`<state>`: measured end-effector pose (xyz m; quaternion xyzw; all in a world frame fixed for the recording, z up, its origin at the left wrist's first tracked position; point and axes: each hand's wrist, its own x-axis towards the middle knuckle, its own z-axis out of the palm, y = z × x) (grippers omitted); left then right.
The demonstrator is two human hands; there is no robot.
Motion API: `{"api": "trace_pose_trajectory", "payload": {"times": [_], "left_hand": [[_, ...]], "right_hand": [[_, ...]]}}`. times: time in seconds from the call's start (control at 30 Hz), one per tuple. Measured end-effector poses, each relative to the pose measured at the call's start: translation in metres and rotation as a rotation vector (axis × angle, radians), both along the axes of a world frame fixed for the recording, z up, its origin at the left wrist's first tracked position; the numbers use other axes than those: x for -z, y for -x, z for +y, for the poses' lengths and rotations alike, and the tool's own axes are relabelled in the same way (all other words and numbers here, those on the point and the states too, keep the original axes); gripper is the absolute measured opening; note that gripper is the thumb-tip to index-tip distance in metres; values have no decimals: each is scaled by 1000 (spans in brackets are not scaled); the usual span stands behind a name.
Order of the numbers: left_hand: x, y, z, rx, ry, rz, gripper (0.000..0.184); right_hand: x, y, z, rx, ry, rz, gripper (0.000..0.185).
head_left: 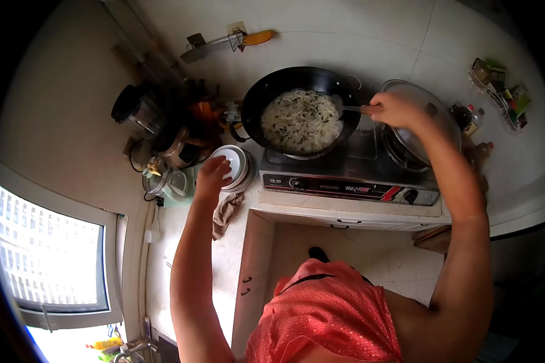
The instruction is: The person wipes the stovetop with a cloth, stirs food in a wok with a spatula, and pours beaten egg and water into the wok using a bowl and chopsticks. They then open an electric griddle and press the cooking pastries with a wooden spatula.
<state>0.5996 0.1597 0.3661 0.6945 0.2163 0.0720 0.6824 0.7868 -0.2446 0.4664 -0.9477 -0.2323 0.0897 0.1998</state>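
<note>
My right hand (395,111) is closed around the wooden handle of a metal spatula (350,108), whose blade dips into the right side of a black wok (252,92). Inside the wok is a pale, whitish food (300,121) flecked with dark green bits. On the left, my left hand (214,173) is over the near left edge of a stack of white bowls and plates (237,158). Its fingers are slightly apart and curved; whether they touch the top bowl I cannot tell.
The wok sits on the left burner of a gas stove (345,181); a glass lid (419,97) covers the right one. A blender (140,115), a brown cloth (227,213) and bottles (473,118) stand or lie around. A knife (215,48) hangs on the wall.
</note>
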Motion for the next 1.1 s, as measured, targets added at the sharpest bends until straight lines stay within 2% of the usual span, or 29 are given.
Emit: {"api": "trace_pose_trajectory", "payload": {"times": [0.03,0.07,0.17,0.23,0.27,0.37,0.43,0.47,0.53,0.57,0.63,0.77,0.8,0.9,1.0,1.1], "left_hand": [[-1,-12,-3,-1,-2,10,39],[-7,-17,-6,-32,-60,-16,40],[-9,-47,-13,-42,-138,-11,44],[-3,-54,-10,-99,-182,-32,44],[-4,-59,-10,-95,-183,-31,44],[-6,-60,-16,-130,-182,-69,43],[-6,-59,-18,-132,-214,-113,41],[4,-62,-9,-121,-205,-115,41],[28,-66,9,-57,-346,-200,40],[28,-68,11,-39,-331,-212,40],[24,-61,5,-74,-477,-226,39],[24,-39,1,-20,-527,-343,38],[22,-38,2,-8,-530,-341,37],[19,-11,-2,54,-456,-352,36],[22,10,-1,122,-415,-326,35],[30,22,5,159,-324,-312,34]], "right_hand": [[8,-6,6,-26,-78,112,33],[12,-4,15,-26,-78,113,33],[41,-19,35,-166,-160,-38,42],[43,-20,41,-155,-168,49,42],[45,-14,47,-248,-209,-38,38],[33,4,54,-343,-180,-39,34],[34,9,54,-323,-199,-48,33],[25,21,55,-342,-137,-87,36],[11,40,53,-388,-35,-163,40],[2,51,53,-368,-19,-170,40],[-7,69,45,-411,26,-251,41],[-37,113,32,-387,176,-364,41],[-38,115,33,-378,145,-390,42],[-64,142,38,-358,208,-387,46],[-58,152,49,-371,352,-416,50],[-20,139,71,-343,400,-512,52]]}}
